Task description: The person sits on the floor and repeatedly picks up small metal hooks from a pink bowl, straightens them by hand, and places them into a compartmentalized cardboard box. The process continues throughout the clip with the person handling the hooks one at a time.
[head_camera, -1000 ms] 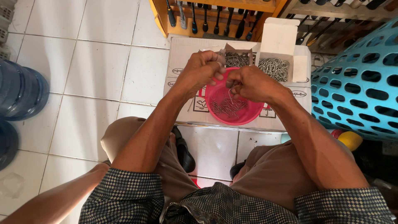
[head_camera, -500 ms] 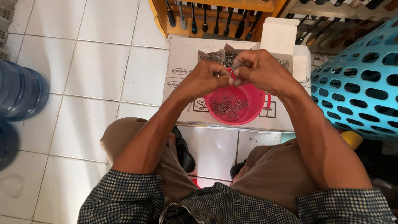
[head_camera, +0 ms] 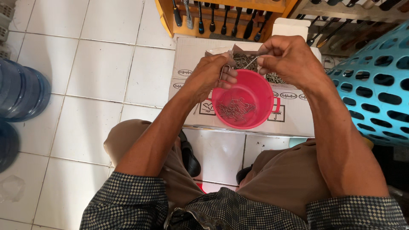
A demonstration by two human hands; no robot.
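Observation:
My left hand (head_camera: pixel 211 74) pinches a small bent metal wire hook (head_camera: pixel 225 70) above the rim of a pink plastic bowl (head_camera: pixel 260 91). My right hand (head_camera: pixel 287 57) is closed on another thin metal wire piece (head_camera: pixel 251 63), held just above the bowl's far edge. Several wire hooks (head_camera: pixel 234 108) lie in the bottom of the bowl. The bowl stands on a white cardboard box (head_camera: pixel 191 55). Behind the hands sits an open small box of metal parts (head_camera: pixel 243 59).
A blue slotted plastic basket (head_camera: pixel 375 81) stands at the right. A wooden rack of hand tools (head_camera: pixel 221 17) is at the back. Two blue water jugs (head_camera: pixel 19 91) sit on the white tiled floor at the left. My knees are below the box.
Both hands have drawn slightly apart, the left now over the bowl's left rim and the right higher at the far edge. Another person's arm at the lower left is gone.

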